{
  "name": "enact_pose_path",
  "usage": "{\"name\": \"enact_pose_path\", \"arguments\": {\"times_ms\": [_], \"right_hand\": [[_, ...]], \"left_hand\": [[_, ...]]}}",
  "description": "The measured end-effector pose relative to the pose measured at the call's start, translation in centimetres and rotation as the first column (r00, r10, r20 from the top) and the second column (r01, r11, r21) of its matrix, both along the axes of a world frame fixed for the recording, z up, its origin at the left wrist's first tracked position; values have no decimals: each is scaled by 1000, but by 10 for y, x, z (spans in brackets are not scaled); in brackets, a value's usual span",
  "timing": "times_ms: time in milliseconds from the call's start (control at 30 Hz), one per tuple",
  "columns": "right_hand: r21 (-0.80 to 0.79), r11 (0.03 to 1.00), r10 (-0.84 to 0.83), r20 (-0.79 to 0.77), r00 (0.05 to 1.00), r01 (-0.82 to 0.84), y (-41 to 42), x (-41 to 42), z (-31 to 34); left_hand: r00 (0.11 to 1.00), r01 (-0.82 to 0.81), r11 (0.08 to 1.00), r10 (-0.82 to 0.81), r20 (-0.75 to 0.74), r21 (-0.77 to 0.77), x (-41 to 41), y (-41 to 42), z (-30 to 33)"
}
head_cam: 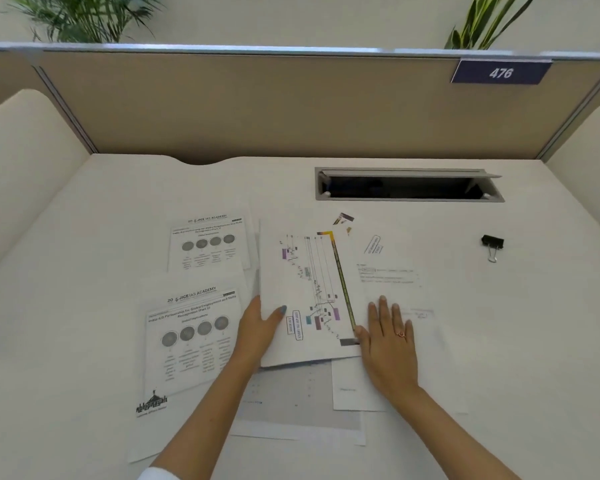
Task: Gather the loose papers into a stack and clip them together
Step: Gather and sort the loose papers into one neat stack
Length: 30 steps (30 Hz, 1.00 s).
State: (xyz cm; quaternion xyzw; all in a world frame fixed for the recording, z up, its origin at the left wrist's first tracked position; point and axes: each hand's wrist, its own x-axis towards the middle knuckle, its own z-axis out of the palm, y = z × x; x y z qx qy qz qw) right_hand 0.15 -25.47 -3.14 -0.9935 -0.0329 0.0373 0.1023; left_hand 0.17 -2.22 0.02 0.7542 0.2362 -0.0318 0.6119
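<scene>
Left hand (257, 327) gripping the near left edge of the chart paper (309, 296), thumb on top, other fingers hidden under the sheet. Right hand (388, 341) lying flat with straight fingers on a pale printed paper (392, 275), just right of the chart paper. Hands apart, with the chart paper between them. A ring on one finger of the right hand.

Left of the left hand, a paper with four grey circles (191, 337). Past it, farther from the hands, a second circle paper (208, 242) of the same kind. Under the arms, close to the body, a grey paper (298, 403) peeking out from below the chart paper. More paper corners sticking out past the far edge of the chart paper.

Black clip (492, 244) well to the right of the right hand, alone on the white tabletop (84, 254), touching no paper.

Beyond the hands, a long open slot (409, 186) in the tabletop. Behind it, a tan wall (257, 105) with a blue tag (500, 73) saying 476.
</scene>
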Motion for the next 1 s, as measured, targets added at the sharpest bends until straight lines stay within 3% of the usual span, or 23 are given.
{"name": "enact_pose_path", "arguments": {"times_ms": [367, 500, 600, 767, 867, 1000], "right_hand": [[49, 989, 138, -19, 990, -137, -6, 64, 7], [311, 946, 115, -51, 992, -94, -10, 79, 19], [379, 925, -25, 32, 999, 11, -22, 86, 26], [76, 917, -387, -75, 919, 392, -44, 95, 47], [-18, 891, -452, -138, 882, 454, -53, 99, 53], [98, 861, -467, -238, 852, 500, -62, 107, 52]], "left_hand": [[997, -77, 997, 77, 32, -10, 27, 8, 1], [996, -79, 997, 80, 30, -12, 30, 9, -2], [997, -75, 997, 76, 31, -20, 29, 9, -3], [997, -62, 997, 64, 32, -41, 28, 10, -1], [999, -30, 999, 30, 18, -43, 29, 13, -2], [1000, -11, 999, 11, -6, -42, 30, 15, -3]]}}
